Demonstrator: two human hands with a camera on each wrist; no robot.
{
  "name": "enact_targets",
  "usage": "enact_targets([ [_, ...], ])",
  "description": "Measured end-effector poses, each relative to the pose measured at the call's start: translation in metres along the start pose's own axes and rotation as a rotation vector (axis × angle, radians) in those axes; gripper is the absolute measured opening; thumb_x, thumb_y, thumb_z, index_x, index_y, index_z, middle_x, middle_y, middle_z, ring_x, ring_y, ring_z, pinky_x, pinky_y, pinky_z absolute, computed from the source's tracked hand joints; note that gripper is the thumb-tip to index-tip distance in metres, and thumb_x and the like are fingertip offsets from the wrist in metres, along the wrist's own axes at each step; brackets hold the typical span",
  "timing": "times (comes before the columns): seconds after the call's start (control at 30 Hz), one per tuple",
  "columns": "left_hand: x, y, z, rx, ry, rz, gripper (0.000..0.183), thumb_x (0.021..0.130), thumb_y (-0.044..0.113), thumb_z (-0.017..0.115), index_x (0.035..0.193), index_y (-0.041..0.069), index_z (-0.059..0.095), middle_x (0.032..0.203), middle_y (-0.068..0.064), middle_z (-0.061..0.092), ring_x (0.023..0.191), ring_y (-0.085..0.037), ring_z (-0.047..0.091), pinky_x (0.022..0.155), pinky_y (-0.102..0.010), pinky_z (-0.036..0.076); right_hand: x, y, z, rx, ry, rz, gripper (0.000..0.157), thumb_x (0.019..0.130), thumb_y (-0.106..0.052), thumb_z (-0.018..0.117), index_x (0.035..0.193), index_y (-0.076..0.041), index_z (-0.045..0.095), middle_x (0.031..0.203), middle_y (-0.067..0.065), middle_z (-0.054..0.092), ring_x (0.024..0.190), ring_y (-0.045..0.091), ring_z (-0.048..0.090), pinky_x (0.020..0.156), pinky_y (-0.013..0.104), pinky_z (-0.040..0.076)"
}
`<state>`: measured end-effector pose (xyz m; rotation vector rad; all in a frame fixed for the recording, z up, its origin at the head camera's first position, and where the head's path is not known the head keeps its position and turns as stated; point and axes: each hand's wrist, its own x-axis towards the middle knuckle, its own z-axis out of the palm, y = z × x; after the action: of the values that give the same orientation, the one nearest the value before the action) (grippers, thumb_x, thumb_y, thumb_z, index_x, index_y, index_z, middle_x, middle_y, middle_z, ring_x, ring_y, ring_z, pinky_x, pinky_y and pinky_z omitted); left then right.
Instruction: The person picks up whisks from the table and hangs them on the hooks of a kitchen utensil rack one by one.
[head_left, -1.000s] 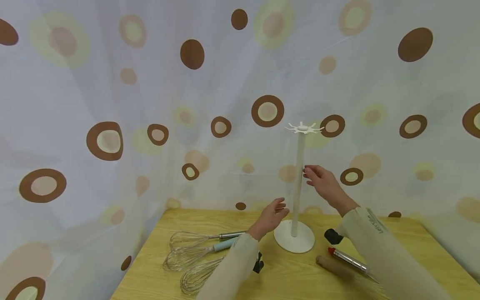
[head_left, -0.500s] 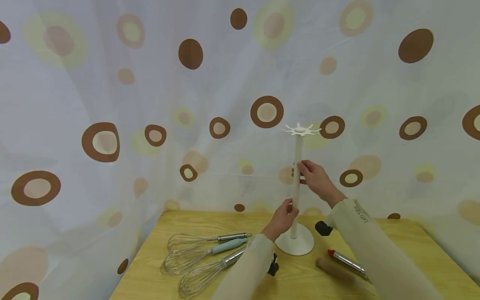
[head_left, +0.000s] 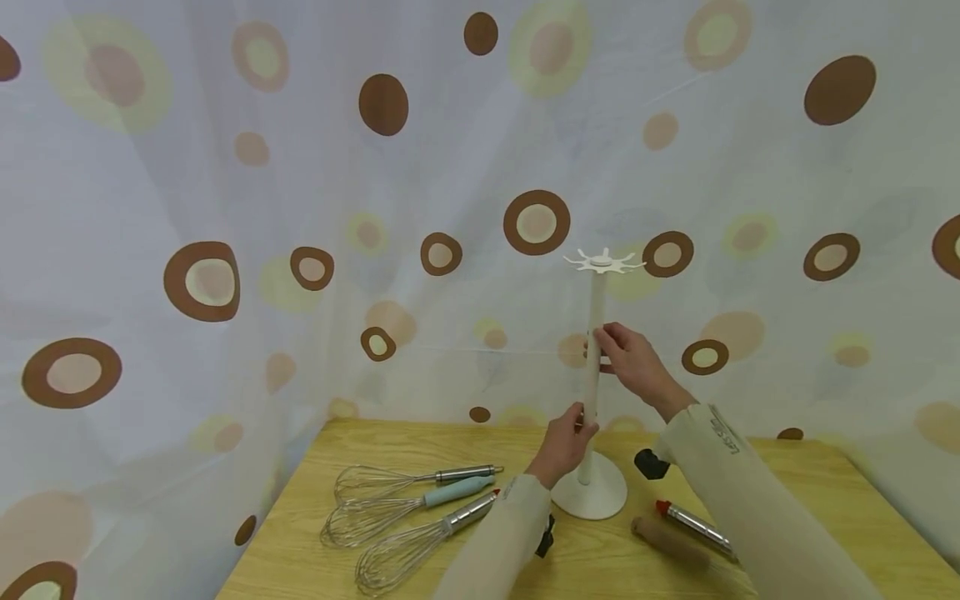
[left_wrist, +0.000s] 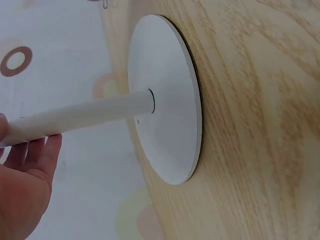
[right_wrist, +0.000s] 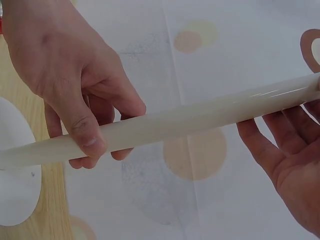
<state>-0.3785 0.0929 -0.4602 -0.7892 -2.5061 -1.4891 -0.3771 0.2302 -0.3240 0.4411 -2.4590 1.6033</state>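
A white utensil stand [head_left: 597, 292] rises from the table, with a round base [head_left: 588, 500] and a hooked ring [head_left: 602, 262] on top. Low on its pole, my left hand [head_left: 562, 442] holds on with fingers and thumb around it. Higher up, my right hand [head_left: 636, 362] grips the same pole. The right wrist view shows both hands on the pole [right_wrist: 195, 117], the left hand [right_wrist: 82, 82] closer to the base. In the left wrist view the base [left_wrist: 165, 100] appears flat on the wood, or nearly so. No utensil hangs from the hooks.
Left of the stand lie a steel-handled whisk [head_left: 457, 474], a light-blue-handled whisk [head_left: 457, 492] and a larger whisk [head_left: 405, 550]. To the right are a red-tipped metal handle [head_left: 693, 527] and a brown handle [head_left: 667, 542], partly behind the sleeve. A patterned curtain [head_left: 450, 167] stands behind the table.
Both hands have come in from beside the pole and taken hold of it, the left from the left and the right from the right. The stand has since shifted slightly toward me.
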Motion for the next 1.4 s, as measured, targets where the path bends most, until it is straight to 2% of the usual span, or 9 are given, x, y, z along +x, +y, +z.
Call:
enact_targets([
  [0.2, -0.007, -0.001, -0.002, 0.013, -0.010, 0.020, 0.013, 0.099, 0.020, 0.053, 0.109, 0.012, 0.055, 0.099, -0.003, 0.066, 0.091, -0.013, 0.064, 0.073, -0.027, 0.052, -0.008, -0.005, 0.003, -0.041, 0.010, -0.029, 0.048, 0.102, -0.036, 0.040, 0.124, 0.006, 0.048, 0.115, 0.027, 0.056, 0.108, 0.038, 0.056, 0.085, 0.045, 0.050],
  [0.47, -0.020, -0.004, -0.008, -0.013, -0.074, 0.015, 0.015, 0.099, 0.024, 0.052, 0.111, 0.015, 0.056, 0.101, 0.000, 0.065, 0.093, -0.010, 0.063, 0.075, -0.026, 0.051, -0.021, -0.012, 0.008, -0.069, 0.000, -0.068, 0.045, 0.102, -0.035, 0.040, 0.119, 0.006, 0.049, 0.109, 0.025, 0.058, 0.103, 0.036, 0.058, 0.082, 0.044, 0.052],
  [0.7, -0.034, -0.001, -0.018, -0.036, -0.127, 0.018, 0.013, 0.098, 0.024, 0.054, 0.104, 0.014, 0.056, 0.104, 0.000, 0.066, 0.096, -0.011, 0.063, 0.077, -0.028, 0.051, -0.035, -0.021, 0.016, -0.116, 0.007, -0.092, 0.040, 0.101, -0.035, 0.042, 0.114, 0.001, 0.053, 0.104, 0.019, 0.061, 0.099, 0.033, 0.061, 0.080, 0.041, 0.053],
  [0.83, -0.044, 0.003, -0.026, -0.043, -0.146, -0.001, 0.012, 0.097, 0.024, 0.055, 0.102, 0.014, 0.056, 0.104, 0.000, 0.066, 0.097, -0.011, 0.063, 0.079, -0.029, 0.051, -0.040, -0.027, 0.022, -0.106, -0.001, -0.099, 0.039, 0.101, -0.035, 0.044, 0.112, 0.001, 0.054, 0.102, 0.018, 0.061, 0.098, 0.032, 0.061, 0.079, 0.042, 0.053],
  [1.0, -0.056, 0.003, -0.034, -0.051, -0.164, -0.032, 0.019, 0.096, 0.025, 0.056, 0.108, 0.010, 0.059, 0.102, 0.004, 0.067, 0.094, -0.009, 0.062, 0.081, -0.031, 0.050, -0.047, -0.030, 0.030, -0.102, -0.028, -0.107, 0.040, 0.101, -0.036, 0.044, 0.112, 0.002, 0.054, 0.100, 0.015, 0.061, 0.095, 0.030, 0.062, 0.078, 0.040, 0.054],
  [1.2, -0.067, 0.005, -0.036, -0.057, -0.180, -0.050, 0.017, 0.096, 0.030, 0.056, 0.105, 0.016, 0.059, 0.099, 0.008, 0.067, 0.093, -0.006, 0.062, 0.082, -0.033, 0.050, -0.058, -0.033, 0.032, -0.106, -0.037, -0.150, 0.040, 0.101, -0.036, 0.044, 0.109, 0.002, 0.055, 0.097, 0.013, 0.062, 0.092, 0.027, 0.063, 0.077, 0.038, 0.055],
  [1.4, -0.080, 0.011, -0.035, -0.062, -0.185, -0.070, 0.015, 0.095, 0.030, 0.057, 0.104, 0.018, 0.059, 0.098, 0.009, 0.066, 0.093, -0.007, 0.062, 0.083, -0.034, 0.051, -0.069, -0.036, 0.033, -0.101, -0.048, -0.144, 0.035, 0.101, -0.034, 0.046, 0.110, -0.001, 0.056, 0.098, 0.013, 0.062, 0.092, 0.027, 0.063, 0.077, 0.038, 0.055],
])
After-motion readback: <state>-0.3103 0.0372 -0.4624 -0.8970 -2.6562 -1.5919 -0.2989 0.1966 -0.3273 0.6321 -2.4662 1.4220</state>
